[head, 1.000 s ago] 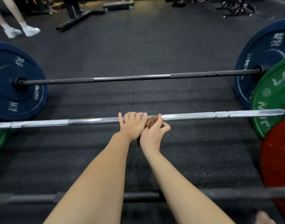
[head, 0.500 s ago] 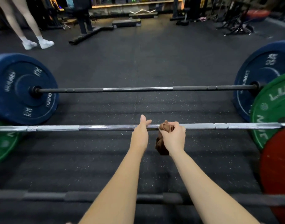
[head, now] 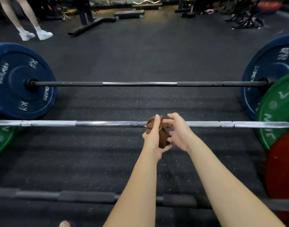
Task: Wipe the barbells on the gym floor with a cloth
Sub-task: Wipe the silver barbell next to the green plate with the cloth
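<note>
Midway, left hand (head: 152,139) grips cloth (head: 163,138) at silver barbell (head: 107,124); right hand (head: 179,132) beside.

Much of the cloth (head: 162,136) is covered by the left hand (head: 154,138) that holds it. Whether the right hand (head: 178,131) pinches the cloth or only touches it cannot be told. Behind both hands a short stretch of the silver bar (head: 107,124) is hidden. Far to their right, the green plate (head: 274,115) and the red plate (head: 282,169) are cut by the picture's edge, and the lettering is only partly readable. Nearer than the hands, the dark bar (head: 75,195) is blurred and crossed by both forearms. Far beyond and left of the hands, a standing person (head: 26,18) is cut off above the legs.
</note>
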The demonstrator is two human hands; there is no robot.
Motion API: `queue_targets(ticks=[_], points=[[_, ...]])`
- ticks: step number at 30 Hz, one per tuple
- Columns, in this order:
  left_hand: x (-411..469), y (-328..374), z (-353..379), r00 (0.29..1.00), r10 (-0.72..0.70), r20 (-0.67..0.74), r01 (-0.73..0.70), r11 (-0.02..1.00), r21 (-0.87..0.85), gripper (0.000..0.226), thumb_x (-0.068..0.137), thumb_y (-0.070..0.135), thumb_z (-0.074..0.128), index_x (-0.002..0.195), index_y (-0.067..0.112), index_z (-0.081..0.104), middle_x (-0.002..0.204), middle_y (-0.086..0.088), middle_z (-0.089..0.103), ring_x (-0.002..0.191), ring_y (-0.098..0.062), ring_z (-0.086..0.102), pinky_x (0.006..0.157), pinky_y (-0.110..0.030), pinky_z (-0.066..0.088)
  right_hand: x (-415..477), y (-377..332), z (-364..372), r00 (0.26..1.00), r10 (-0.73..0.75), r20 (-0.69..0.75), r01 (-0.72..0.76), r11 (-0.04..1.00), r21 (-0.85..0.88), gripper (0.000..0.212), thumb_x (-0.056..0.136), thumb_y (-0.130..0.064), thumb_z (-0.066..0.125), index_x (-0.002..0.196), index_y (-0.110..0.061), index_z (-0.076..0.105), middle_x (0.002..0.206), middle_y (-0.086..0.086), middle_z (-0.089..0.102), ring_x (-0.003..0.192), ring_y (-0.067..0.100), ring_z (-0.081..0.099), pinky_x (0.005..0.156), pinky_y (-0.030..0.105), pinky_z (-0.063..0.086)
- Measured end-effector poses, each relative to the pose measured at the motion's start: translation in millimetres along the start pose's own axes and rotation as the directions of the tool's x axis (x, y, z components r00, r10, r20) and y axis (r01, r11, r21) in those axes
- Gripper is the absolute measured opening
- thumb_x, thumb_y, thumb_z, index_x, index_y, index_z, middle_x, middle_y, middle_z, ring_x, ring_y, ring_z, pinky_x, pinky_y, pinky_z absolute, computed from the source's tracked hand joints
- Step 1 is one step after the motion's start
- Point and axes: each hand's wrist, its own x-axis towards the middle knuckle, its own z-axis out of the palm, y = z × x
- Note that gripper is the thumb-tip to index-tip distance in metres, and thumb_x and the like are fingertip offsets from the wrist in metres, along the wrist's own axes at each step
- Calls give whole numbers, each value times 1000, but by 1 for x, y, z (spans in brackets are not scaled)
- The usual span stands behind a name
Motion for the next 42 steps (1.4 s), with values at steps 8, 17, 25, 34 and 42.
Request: queue_targets(ticks=[8, 17, 25, 34, 42], points=[[16, -7, 27, 974, 85, -212, -109, 989, -103, 78, 78, 53, 85, 129, 20, 37, 124, -8, 53, 100, -26, 66, 59, -35, 63, 48, -23, -48, 778, -619, -102, 105, 288, -952, 30, 98, -31, 41, 88, -26, 69, 89, -4, 66, 89, 25, 63, 78, 41, 53], [38, -9, 25, 868, 265, -420, -326, 942, -78, 82, 72, 56, 87, 123, 27, 29, 114, 3, 51, 93, -11, 62, 82, -39, 60, 85, 23, -38, 534, -846, -1, -204, -127, -971, 64, 104, -40, 38, 45, -19, 52, 42, -7, 37, 42, 18, 41, 58, 32, 31], [56, 22, 6, 687, 390, -614, -454, 889, 58, 80, 72, 43, 92, 117, 26, 28, 129, -6, 42, 88, -16, 58, 67, -29, 48, 95, 27, -38, 380, -925, -10, -154, -52, -987, 57, 95, -24, 43, 41, -10, 55, 38, 2, 44, 41, 23, 29, 57, 33, 20], [50, -27, 56, 759, 414, -502, -405, 905, 134, 72, 77, 52, 85, 114, 30, 27, 122, -4, 39, 88, -15, 56, 63, -29, 46, 94, 25, -37, 358, -933, -33, -141, -19, -990, 56, 91, -23, 40, 39, -10, 55, 38, 4, 51, 45, 22, 25, 58, 34, 20], [57, -6, 29, 639, 487, -596, -533, 838, 113, 68, 80, 47, 85, 115, 25, 31, 124, -2, 41, 90, -10, 58, 56, -14, 46, 82, 22, -33, 513, -857, -51, -206, -65, -976, 61, 93, -26, 21, 42, -15, 50, 41, -4, 29, 43, 21, 25, 60, 36, 17]])
